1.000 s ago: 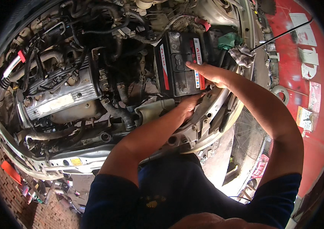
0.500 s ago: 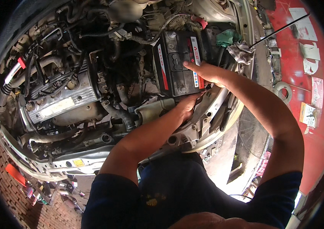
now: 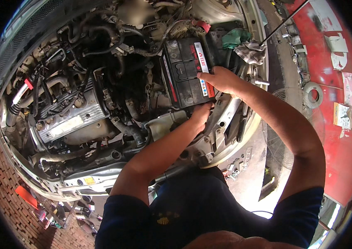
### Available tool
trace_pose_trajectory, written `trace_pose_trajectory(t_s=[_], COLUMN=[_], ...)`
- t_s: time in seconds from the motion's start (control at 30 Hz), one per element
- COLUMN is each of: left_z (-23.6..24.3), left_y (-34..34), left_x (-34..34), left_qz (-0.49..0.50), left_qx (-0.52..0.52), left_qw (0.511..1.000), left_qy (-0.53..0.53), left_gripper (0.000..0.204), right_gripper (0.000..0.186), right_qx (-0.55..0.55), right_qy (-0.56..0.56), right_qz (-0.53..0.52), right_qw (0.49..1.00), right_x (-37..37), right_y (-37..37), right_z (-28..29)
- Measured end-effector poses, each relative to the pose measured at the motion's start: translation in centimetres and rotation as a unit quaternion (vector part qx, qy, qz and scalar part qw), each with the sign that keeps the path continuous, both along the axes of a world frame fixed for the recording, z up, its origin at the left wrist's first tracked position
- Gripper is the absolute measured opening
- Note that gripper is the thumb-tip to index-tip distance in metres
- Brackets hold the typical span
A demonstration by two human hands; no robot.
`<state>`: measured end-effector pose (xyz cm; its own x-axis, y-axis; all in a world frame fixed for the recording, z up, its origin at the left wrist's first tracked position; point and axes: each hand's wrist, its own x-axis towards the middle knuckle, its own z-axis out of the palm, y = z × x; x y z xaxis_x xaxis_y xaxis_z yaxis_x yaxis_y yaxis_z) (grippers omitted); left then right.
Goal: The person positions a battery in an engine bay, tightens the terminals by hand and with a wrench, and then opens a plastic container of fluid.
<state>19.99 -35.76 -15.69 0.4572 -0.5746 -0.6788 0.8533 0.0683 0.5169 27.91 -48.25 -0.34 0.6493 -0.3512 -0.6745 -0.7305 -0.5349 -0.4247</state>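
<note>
A black car battery (image 3: 183, 86) with a red-and-white label sits in the right part of the engine bay, slightly turned. Across its right edge lies my right hand (image 3: 222, 81), the thumb on the top face and the fingers hidden down the side. My left hand (image 3: 202, 116) is at the battery's near end, fingers curled against its lower edge and partly hidden. Beyond the right hand, a green cloth (image 3: 235, 38) and a greyish rag (image 3: 251, 52) lie by the fender. A red terminal cover (image 3: 203, 25) on a cable is past the far end.
The engine's metal cover (image 3: 74, 114) and hoses fill the left side. A pale plastic reservoir (image 3: 165, 125) stands near my left wrist. The front body rail (image 3: 225, 112) runs below my hands. A thin prop rod (image 3: 284, 24) rises at right, above a floor fan (image 3: 277, 128).
The whole view has shifted and turned a little. The battery sits slightly nearer to me relative to the rags. Both hands stay on it, my right hand a little farther along its edge.
</note>
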Motion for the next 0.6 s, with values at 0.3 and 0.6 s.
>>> trace_pose_trajectory(t_s=[0.3, 0.6], left_z=[3.5, 6.5], left_y=[3.4, 10.9], left_x=[-1.0, -1.4], left_qz=[-0.043, -0.139], left_qx=[0.025, 0.049], left_qw=[0.982, 0.934], left_qy=[-0.182, -0.325], left_gripper=[0.03, 0.028], right_gripper=[0.033, 0.01], right_qx=[-0.069, -0.222], right_qy=[-0.091, -0.246], right_qz=[0.07, 0.166], right_qw=[0.991, 0.929], right_x=[-2.6, -4.0], right_y=[-1.1, -0.3], right_z=[-2.8, -4.5])
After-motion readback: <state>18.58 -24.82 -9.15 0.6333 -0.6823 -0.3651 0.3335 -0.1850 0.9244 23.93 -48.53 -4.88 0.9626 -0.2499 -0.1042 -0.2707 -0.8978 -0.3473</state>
